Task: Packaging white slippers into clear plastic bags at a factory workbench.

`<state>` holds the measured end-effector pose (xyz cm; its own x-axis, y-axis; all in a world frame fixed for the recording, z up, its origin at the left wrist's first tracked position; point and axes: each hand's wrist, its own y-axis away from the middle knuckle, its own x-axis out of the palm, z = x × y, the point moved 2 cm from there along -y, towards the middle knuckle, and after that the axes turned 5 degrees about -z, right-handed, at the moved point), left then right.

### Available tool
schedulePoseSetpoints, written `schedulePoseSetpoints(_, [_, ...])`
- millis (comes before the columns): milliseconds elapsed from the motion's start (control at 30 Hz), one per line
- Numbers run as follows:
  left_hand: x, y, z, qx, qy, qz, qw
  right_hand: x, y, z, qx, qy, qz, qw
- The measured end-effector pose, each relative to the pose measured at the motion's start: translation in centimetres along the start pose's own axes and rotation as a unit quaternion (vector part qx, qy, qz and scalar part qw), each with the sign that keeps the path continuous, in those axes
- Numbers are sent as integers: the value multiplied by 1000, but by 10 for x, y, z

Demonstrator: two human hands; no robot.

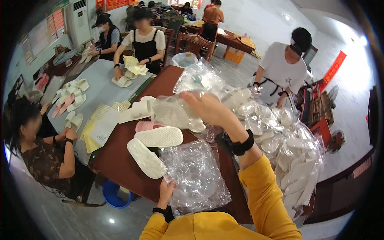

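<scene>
Left hand [166, 192] pinches edge of clear plastic bags [196, 174] spread at table's near side. Right hand [208, 110], fingers outstretched, extends over plastic-wrapped slippers [170, 114]; grip cannot be told. Two white slippers [159, 137] lie on brown table [120, 168], beside bags.

Left of the two white slippers [159, 137], a bare stretch of the brown table [116, 160] gave a hand room to pass, up to the paper sheets [96, 128]. A narrower bare strip ran right of the clear bags [196, 176], which lay against the left hand [166, 192]. The heap of bagged slippers [288, 152] blocked the right side, and the right hand [204, 108] and its forearm barred the way across the middle.
</scene>
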<state>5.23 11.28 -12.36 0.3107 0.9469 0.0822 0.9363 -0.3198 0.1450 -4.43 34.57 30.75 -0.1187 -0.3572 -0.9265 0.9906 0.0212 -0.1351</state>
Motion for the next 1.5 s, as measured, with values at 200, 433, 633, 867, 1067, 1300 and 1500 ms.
schedulePoseSetpoints(200, [26, -3, -5, -37, 14, 26, 999, 11, -61, -24, 5, -340, -14, 940])
schedulePoseSetpoints(433, [21, 1, -19, -45, -40, 4, 998, 42, -92, -49, 171, -353, -12, 920])
schedulePoseSetpoints(633, [14, -1, -11, -29, -53, 8, 998, 25, -121, 7, 107, -641, 4, 760])
schedulePoseSetpoints(867, [20, -8, 0, -11, -20, 10, 1000, -54, -113, 34, -85, -580, -57, 808])
schedulePoseSetpoints(1067, [36, -10, -21, -60, 45, 44, 996, -61, -33, 35, -201, -373, -142, 895])
schedulePoseSetpoints(1300, [36, -21, -38, -114, 55, 96, 987, 69, 147, 18, -225, 141, 80, 961])
schedulePoseSetpoints(1500, [42, -19, -54, -154, 46, 101, 982, 196, 272, -32, -64, 74, 156, 983])
